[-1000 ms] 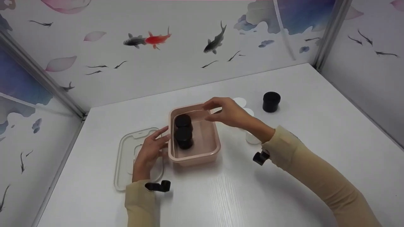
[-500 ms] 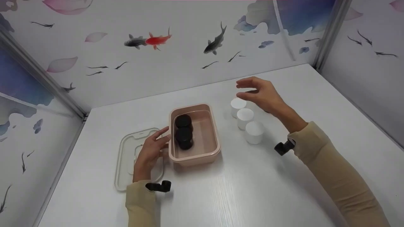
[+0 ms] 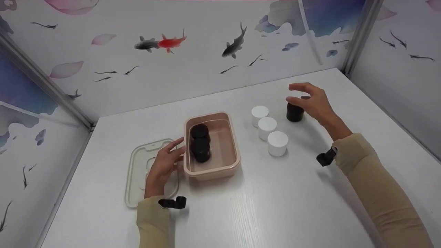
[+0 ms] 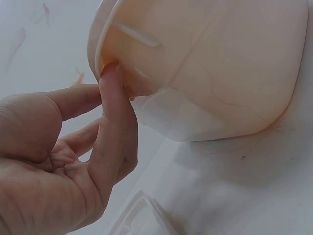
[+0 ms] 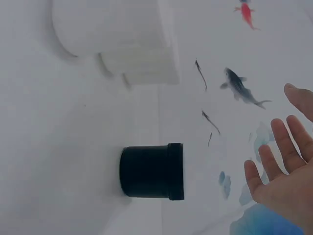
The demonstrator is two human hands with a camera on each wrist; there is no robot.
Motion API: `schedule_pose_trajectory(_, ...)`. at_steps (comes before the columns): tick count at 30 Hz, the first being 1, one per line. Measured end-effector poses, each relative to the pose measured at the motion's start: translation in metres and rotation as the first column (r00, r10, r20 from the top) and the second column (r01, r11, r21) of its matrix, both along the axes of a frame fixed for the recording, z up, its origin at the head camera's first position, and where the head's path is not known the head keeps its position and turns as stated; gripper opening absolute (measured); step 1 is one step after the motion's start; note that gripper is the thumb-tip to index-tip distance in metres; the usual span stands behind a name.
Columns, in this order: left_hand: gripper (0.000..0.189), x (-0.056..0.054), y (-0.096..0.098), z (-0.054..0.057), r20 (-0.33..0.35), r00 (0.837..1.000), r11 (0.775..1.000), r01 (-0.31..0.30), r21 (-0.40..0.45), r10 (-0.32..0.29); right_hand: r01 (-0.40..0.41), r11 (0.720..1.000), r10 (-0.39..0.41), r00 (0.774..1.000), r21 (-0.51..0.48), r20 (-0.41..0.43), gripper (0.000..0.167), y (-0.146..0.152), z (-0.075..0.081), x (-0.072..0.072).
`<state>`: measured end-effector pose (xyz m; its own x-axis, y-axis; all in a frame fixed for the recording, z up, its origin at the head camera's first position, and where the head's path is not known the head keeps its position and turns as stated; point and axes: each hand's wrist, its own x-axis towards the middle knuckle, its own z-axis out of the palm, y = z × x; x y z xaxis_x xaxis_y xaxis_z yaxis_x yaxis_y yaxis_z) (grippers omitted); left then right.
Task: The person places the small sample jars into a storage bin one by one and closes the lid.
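Note:
A pink plastic box [image 3: 213, 172] stands uncovered on the table. Two black jars [image 3: 201, 150] stand inside it along its left wall. My left hand [image 3: 160, 168] touches the box's left side, its fingertips against the wall just under the rim in the left wrist view. Farther right, my right hand [image 3: 318, 105] hovers over a lone black jar [image 3: 295, 113], fingers spread and holding nothing. The right wrist view shows that jar [image 5: 149, 171] upright with a gap between it and the right hand [image 5: 283, 181].
Three white round jars [image 3: 277, 143] stand in a slanting row between the box and the lone black jar. A pale rectangular lid [image 3: 132, 182] lies flat under the left hand. Panels with painted fish [image 3: 234, 46] wall the table's back and sides.
My right hand has moved from above the box's right rim, past the white jars, to the lone black jar. The left hand and the box have kept their places.

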<state>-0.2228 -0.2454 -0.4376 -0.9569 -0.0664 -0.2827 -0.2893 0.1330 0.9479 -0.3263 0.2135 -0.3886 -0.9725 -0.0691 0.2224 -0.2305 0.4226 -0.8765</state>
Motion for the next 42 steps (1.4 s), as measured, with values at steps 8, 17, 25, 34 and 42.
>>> schedule_pose_trajectory(8, 0.048, 0.0, 0.002, 0.002, 0.009, 1.0, 1.0, 0.002, -0.001, -0.002, 0.052, 0.999, -0.05, 0.99, -0.013, 0.13, 0.069, 0.015, -0.018, -0.012)
schedule_pose_trajectory(17, 0.048, 0.0, 0.002, 0.002, -0.015, 1.0, 1.0, 0.0, 0.014, 0.001, 0.055, 0.997, -0.037, 0.954, -0.051, 0.297, 0.092, 0.022, -0.041, -0.027)
schedule_pose_trajectory(25, 0.047, -0.001, 0.002, -0.001, -0.009, 1.0, 1.0, -0.005, 0.015, 0.005, 0.07, 0.995, -0.039, 0.93, -0.071, 0.367, 0.099, 0.024, -0.058, -0.034)
schedule_pose_trajectory(34, 0.048, 0.0, 0.0, -0.002, -0.006, 1.0, 0.999, 0.0, 0.037, 0.0, 0.07, 0.997, -0.052, 0.916, -0.031, 0.397, 0.097, 0.021, -0.067, -0.034)
schedule_pose_trajectory(42, 0.048, 0.0, -0.001, -0.001, -0.009, 1.0, 1.0, -0.002, 0.031, 0.002, 0.08, 0.997, -0.071, 0.912, -0.006, 0.405, 0.093, 0.019, -0.065, -0.035)
